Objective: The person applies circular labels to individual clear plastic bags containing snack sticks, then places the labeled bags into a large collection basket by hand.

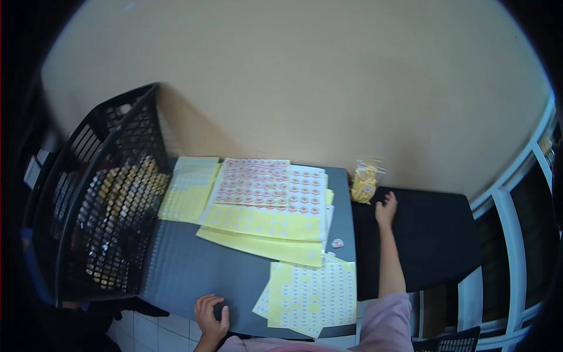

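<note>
1. Clear plastic bag of yellow pieces (365, 186): far left corner of the black rectangular worktop (431, 240), near beige wall (305, 82). Right hand (387, 209) just beside it, fingers loosely spread.
2. Left hand (211, 317) at near edge of grey rectangular worktop (187, 252), fingers bent, thumb apart.
3. Tall black plastic mesh basket (142, 120) blocks left side.
4. Bare grey strip between basket and yellow-and-white paper sticker sheets (264, 217).

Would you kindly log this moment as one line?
left hand: empty, by near edge of grey table | right hand: empty, beside yellow-filled bag | sticker sheets: on table
</note>
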The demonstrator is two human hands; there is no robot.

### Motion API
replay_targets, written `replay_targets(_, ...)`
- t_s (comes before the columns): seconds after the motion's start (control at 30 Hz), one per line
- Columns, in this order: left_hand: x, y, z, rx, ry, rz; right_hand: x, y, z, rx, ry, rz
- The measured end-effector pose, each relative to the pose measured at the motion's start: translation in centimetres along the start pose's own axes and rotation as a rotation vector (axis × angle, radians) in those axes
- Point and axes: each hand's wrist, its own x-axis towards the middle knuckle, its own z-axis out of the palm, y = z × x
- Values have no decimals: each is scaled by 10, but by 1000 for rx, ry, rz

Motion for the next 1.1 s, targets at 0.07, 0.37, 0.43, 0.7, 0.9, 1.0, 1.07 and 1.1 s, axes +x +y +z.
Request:
replay_targets(0.07,1,-3,-1,-35,1,12,-9,-36,-18,-35,61,-134)
replay_targets(0.37,-9,-35,-29,-661,-83,0,-104,-303,-4,267,-340,-608)
replay_targets(0.43,4,-42,-87,-431,51,338,-139,-372,1,337,-408,-727)
replay_targets(0.7,23,-80,-350,226,1264,599,-237,-566,27,780,-555,-1373)
replay_targets(0.9,114,-100,-435,141,531,79,-273,-615,49,736,-820,-1586)
replay_targets(1.0,172,-108,-442,261,56,-26,-282,-613,58,714,-779,-1589)
replay_targets(1.07,205,-133,-436,406,-231,-56,-286,-611,64,739,-700,-1561)
replay_targets(1.1,218,-156,-430,428,-365,-75,-288,-611,65,743,-717,-1564)
